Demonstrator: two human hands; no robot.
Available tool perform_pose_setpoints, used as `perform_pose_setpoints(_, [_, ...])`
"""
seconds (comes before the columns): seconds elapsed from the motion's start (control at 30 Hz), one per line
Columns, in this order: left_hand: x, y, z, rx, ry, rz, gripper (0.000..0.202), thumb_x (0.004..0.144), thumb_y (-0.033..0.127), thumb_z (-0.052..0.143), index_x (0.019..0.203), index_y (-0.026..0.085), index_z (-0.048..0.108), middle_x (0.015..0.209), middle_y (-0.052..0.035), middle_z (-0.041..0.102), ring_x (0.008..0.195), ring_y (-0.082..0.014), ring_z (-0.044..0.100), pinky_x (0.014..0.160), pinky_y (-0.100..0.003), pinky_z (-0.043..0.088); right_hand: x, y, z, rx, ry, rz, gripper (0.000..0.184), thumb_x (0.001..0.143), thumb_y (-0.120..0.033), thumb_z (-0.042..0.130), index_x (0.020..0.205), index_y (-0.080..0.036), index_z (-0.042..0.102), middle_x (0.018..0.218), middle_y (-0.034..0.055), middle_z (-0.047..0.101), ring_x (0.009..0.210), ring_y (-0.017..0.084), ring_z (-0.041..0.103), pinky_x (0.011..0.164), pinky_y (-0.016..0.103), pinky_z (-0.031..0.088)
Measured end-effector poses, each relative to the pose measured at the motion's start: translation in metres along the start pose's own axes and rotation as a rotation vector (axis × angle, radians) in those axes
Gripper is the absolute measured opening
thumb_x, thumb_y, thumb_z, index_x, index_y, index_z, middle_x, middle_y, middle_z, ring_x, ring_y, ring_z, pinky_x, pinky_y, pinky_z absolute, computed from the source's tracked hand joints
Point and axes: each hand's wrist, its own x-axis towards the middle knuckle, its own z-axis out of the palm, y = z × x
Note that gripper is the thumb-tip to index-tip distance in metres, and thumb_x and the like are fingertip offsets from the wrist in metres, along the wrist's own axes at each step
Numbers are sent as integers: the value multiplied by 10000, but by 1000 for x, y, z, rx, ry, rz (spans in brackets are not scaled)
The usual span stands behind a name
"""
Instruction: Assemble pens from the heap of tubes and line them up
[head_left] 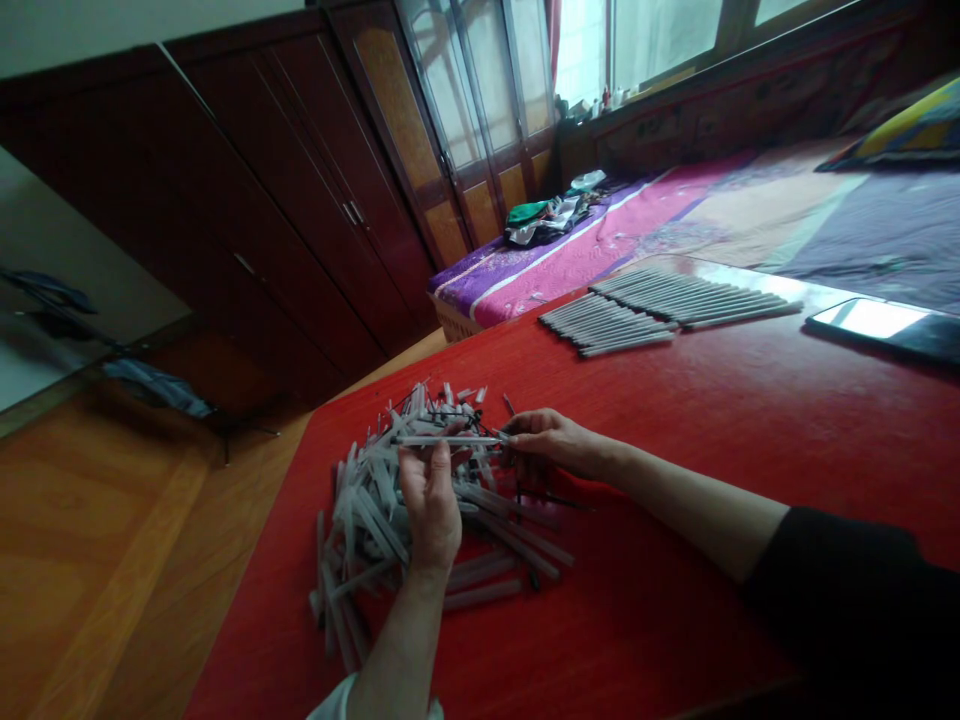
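My left hand (433, 510) is closed on a slim translucent pen barrel (457, 441), held level with the thumb against it. The barrel lies across above a heap of loose translucent tubes (367, 520) on the red table (645, 600). At the barrel's right end my right hand (553, 440) is closed in a pinch. What sits between those fingertips is too small and blurred to name. Thin dark sticks (559, 498) and small black pieces (534, 578) lie among and beside the tubes.
Two neat rows of finished-looking pens (611, 325) lie side by side at the table's far edge. A phone (889, 328) rests at the far right. Beyond stands a bed (585, 245) with folded items on it, a dark wardrobe (300, 200) and a drying rack (225, 425).
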Motion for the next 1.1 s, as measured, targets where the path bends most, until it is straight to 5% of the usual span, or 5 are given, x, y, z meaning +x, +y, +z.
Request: perform_pose_setpoints(1.1, [-7, 1, 9, -199, 22, -159, 213, 777, 333, 606, 911, 195, 515, 878, -29, 660, 813, -169, 649, 761, -317, 506, -3, -6, 6, -57, 54, -17, 316, 684, -330, 659, 846, -59, 659, 643, 62, 668, 451, 95, 574, 428, 204, 443])
